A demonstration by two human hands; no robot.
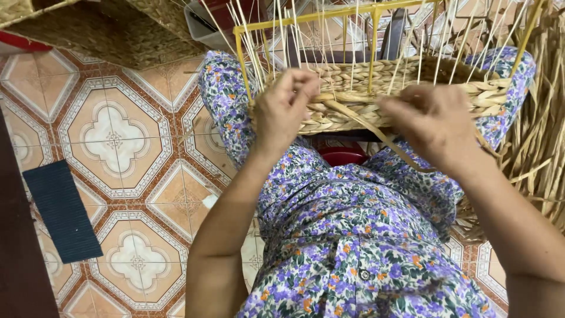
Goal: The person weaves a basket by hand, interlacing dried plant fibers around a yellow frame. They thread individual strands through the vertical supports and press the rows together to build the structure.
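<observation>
A half-woven straw basket (353, 76) rests across my knees, built on a yellow wire frame (306, 20) with thin upright reeds. My left hand (285, 106) pinches the woven rim near the frame's left corner. My right hand (432, 123) grips the basket's front edge at the right. A flat tan fibre strand (368, 126) runs from the weave between the hands down towards my right hand. I cannot tell which fingers hold it. My lap is covered by purple floral cloth.
A pile of loose dry straw (538, 129) lies at the right. A finished woven basket (112, 29) sits at the top left on the patterned tile floor (118, 141). A dark blue mat (62, 209) lies at left. A red stool (342, 155) shows under the basket.
</observation>
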